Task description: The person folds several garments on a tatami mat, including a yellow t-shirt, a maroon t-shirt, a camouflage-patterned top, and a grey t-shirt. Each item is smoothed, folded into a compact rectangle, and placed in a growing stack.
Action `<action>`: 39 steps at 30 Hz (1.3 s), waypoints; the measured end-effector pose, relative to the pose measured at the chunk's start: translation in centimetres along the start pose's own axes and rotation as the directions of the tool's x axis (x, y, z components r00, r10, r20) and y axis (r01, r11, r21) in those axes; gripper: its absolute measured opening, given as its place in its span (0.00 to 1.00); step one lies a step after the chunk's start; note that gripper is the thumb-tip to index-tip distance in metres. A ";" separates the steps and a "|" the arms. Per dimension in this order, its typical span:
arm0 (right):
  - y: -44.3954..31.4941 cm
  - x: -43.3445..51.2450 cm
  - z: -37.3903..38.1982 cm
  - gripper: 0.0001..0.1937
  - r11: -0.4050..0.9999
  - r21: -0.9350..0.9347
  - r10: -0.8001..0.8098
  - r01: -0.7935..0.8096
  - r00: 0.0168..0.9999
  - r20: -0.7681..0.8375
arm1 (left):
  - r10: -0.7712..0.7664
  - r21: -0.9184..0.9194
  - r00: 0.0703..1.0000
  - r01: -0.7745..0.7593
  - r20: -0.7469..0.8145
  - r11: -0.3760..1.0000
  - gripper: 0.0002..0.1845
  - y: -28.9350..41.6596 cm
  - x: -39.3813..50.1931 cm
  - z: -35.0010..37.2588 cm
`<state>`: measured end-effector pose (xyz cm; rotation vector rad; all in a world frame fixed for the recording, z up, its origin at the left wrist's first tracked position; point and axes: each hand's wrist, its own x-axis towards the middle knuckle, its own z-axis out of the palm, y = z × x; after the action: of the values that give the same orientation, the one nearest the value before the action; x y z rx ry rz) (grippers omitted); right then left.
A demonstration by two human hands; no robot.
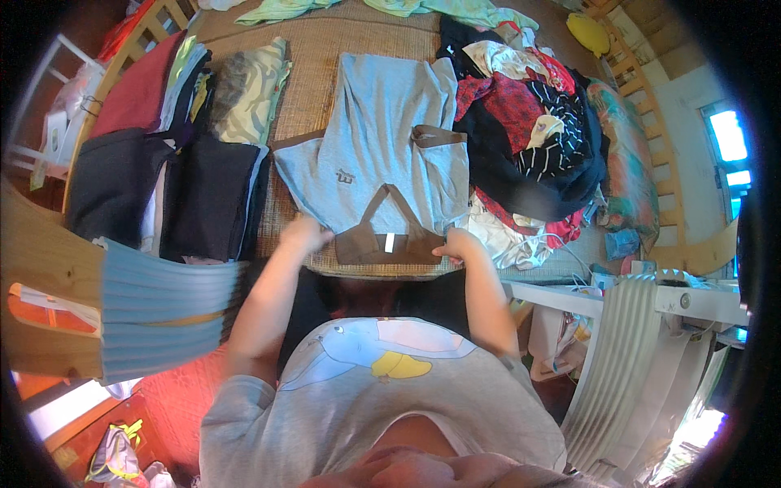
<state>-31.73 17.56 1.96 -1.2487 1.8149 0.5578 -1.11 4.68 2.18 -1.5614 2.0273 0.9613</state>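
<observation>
A light grey polo shirt [384,122] with a brown collar lies face up on a woven mat, its neck end towards me. Brown bands edge its sleeves, and small dark lettering marks the chest. My left hand [303,235], slightly blurred, pinches the shoulder edge left of the collar. On the other side, my right hand [462,245] grips the shoulder beside the collar, thumb showing and the other fingers partly hidden. The right sleeve is folded in over the body, while the left one spreads outward.
Folded dark clothes [210,195], a maroon folded garment [137,91] and folded camouflage clothing [244,91] line the left. A loose heap of clothes [518,122] lies to the right, near a wrapped bundle [622,165] and a wooden bed rail [659,146]. A white cable [567,244] crosses the mat.
</observation>
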 end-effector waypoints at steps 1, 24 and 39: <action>-0.3 -0.1 0.0 0.20 1.000 0.019 0.025 -0.022 0.986 -0.167 | -0.024 -0.065 0.995 0.018 -0.095 0.998 0.24 -1.0 0.5 -1.3; -24.2 8.3 3.2 0.36 0.802 -0.251 -0.546 0.542 0.494 -0.677 | -0.530 -0.867 0.807 -0.438 -0.261 -0.238 0.18 -5.8 13.3 -4.3; -23.3 8.6 5.7 0.24 0.727 -0.266 -0.606 0.633 0.411 -0.681 | -0.411 -0.854 0.789 -0.519 -0.457 -0.047 0.13 -3.6 10.4 -6.6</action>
<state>-9.62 7.81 -6.10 -2.1978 1.7059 -0.5128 -0.11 -7.64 -1.39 -2.8438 1.4283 2.8274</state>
